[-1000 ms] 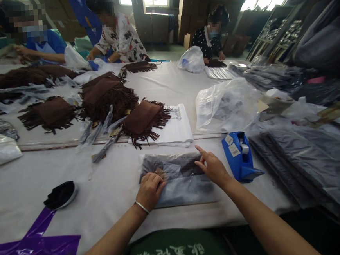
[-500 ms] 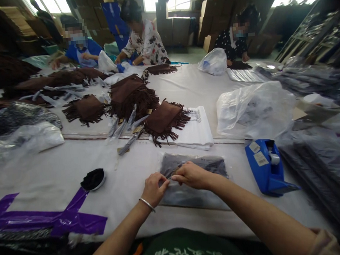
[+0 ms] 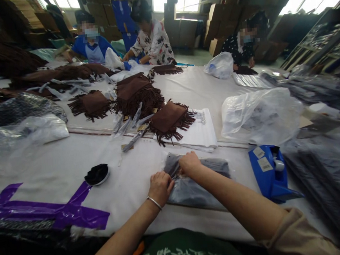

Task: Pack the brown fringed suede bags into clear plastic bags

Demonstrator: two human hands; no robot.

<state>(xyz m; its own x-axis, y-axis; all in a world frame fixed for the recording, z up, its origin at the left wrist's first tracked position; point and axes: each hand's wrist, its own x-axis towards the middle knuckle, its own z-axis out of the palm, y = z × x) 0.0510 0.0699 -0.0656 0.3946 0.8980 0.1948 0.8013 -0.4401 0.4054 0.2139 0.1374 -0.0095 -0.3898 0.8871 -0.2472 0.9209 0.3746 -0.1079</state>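
Note:
A clear plastic bag [image 3: 200, 190] with a dark folded item inside lies flat on the table in front of me. My left hand [image 3: 162, 186] is at the bag's left edge, its fingers curled down onto the plastic. Over the upper left part of the bag, my right hand [image 3: 190, 164] is closed, gathering the plastic under its fingers. Both fingertips are partly hidden. Just beyond the bag, a brown fringed piece [image 3: 169, 117] rests on a stack of white bags [image 3: 204, 130].
A blue tape dispenser [image 3: 267, 173] stands at right, beside packed dark bags [image 3: 324, 178]. At left are a round black-and-white item [image 3: 96, 175] and purple tape [image 3: 76, 209]. A large clear bag [image 3: 260, 112] and more fringed pieces [image 3: 138, 92] lie farther back. Three people work across the table.
My right hand has moved slightly up and away from my left, its fingers now turned down into the plastic. My left hand has turned over more, knuckles up. The view has shifted a little.

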